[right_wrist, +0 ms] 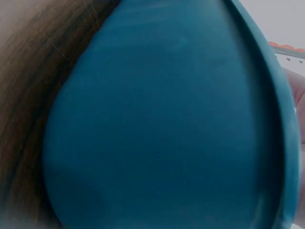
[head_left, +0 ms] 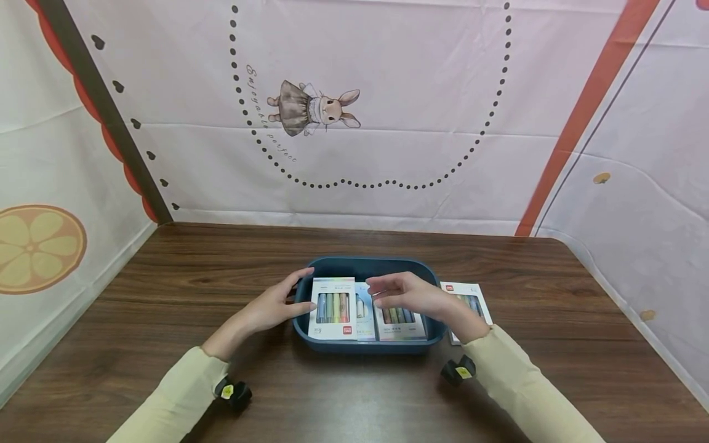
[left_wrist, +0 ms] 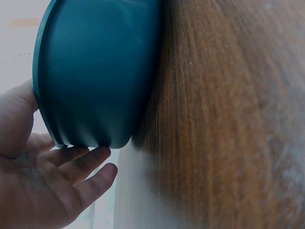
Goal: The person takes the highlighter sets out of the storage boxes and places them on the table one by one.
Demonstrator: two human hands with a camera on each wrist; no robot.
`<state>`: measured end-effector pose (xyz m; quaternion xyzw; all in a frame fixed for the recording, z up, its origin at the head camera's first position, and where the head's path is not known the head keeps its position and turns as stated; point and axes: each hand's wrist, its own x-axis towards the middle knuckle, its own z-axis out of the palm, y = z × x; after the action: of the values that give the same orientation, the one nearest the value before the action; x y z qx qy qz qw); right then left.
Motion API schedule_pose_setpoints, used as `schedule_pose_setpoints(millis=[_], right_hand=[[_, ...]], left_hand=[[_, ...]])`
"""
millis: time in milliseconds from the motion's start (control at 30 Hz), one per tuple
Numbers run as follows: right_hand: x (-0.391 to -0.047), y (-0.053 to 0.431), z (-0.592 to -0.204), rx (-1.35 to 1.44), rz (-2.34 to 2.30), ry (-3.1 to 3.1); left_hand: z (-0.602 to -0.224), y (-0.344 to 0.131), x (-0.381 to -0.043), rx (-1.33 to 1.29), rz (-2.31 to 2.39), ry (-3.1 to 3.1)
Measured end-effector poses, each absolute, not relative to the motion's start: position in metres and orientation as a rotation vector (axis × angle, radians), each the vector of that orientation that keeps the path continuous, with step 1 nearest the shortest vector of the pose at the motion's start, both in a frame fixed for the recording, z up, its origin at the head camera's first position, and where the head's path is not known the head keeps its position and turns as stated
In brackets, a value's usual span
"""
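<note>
A dark blue plastic bin (head_left: 365,346) stands on the table with windowed boxes inside. On its left lies a white box of coloured sticks (head_left: 334,332); beside it is a light blue box (head_left: 364,329), partly covered. A second white box of coloured sticks (head_left: 401,332) lies at the bin's right, partly behind my right hand. My left hand (head_left: 274,306) grips the bin's left end, thumb over the rim and fingertips (left_wrist: 102,151) against the outer wall. My right hand (head_left: 412,295) is above the right-hand box, fingers loosely bent, holding nothing visible.
Right of the bin, another white box of coloured sticks (head_left: 471,290) lies on the brown wood-grain table (head_left: 221,258), partly hidden by my right forearm. A printed cloth (head_left: 388,154) hangs behind the table and along both sides.
</note>
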<state>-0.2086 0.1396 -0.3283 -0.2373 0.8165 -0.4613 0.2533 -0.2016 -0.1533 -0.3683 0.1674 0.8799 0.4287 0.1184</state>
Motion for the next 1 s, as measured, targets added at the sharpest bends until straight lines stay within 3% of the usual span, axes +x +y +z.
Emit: schedule_pose_setpoints(millis=[1000], right_hand=[[-0.206,0.114,-0.343,-0.586,-1.181,2.202]], left_hand=[[-0.369,-0.154,-0.203,0.488,1.238,2.574]])
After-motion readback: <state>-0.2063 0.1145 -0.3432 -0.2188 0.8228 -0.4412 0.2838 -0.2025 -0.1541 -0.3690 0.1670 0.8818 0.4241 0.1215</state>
